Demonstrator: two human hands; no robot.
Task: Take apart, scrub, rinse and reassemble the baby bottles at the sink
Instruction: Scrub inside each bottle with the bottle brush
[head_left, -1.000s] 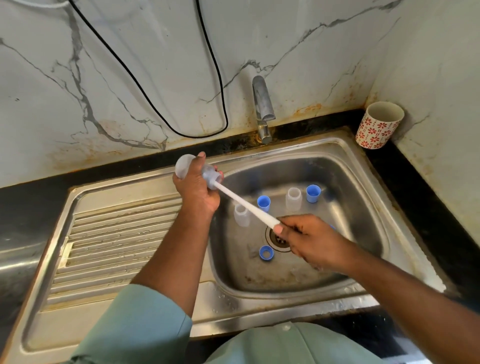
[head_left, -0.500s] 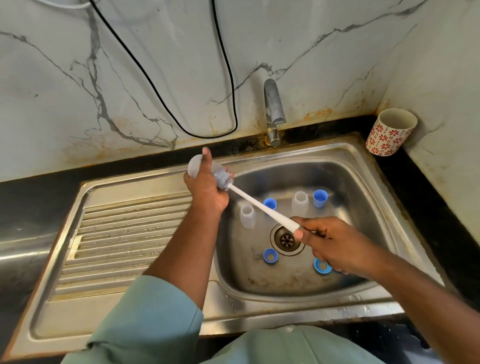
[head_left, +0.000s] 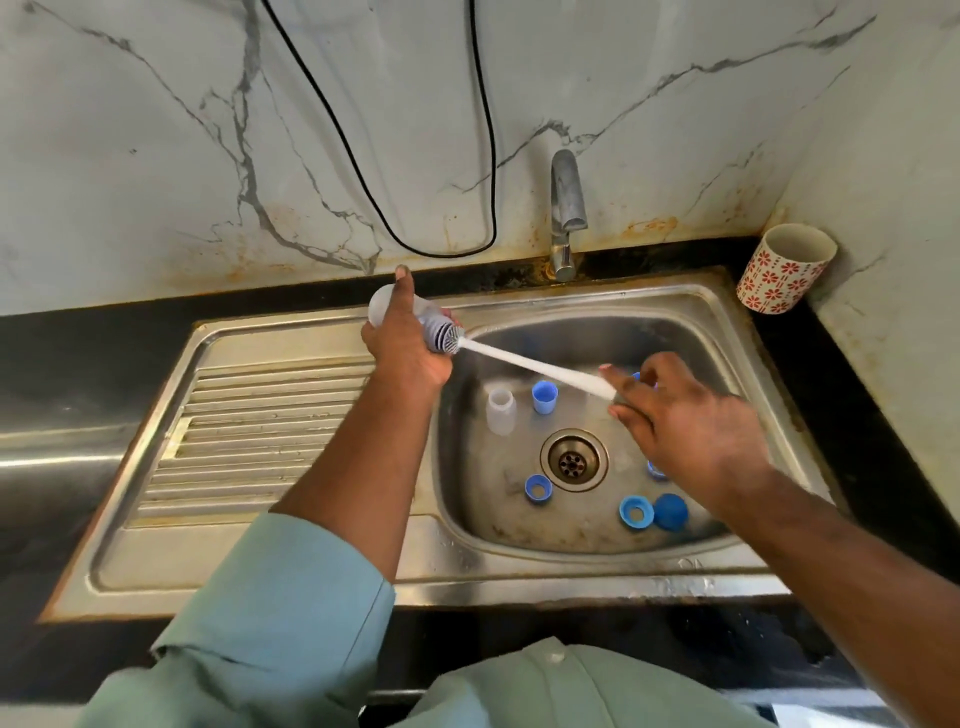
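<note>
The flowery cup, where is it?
In the head view, the flowery cup stands on the black counter in the far right corner, right of the tap.

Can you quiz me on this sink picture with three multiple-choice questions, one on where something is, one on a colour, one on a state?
1. Where does the patterned cup stand?
A. in the basin
B. on the drainboard
C. on the counter in the right back corner

2. What colour are the loose rings and caps in the sink?
A. blue
B. red
C. green

3. How is the tap?
A. running hard
B. no water seen running
C. covered by a cloth

Answers:
1 C, it stands by the wall, outside the sink.
2 A, all are blue.
3 B, no stream shows below the spout.
</note>
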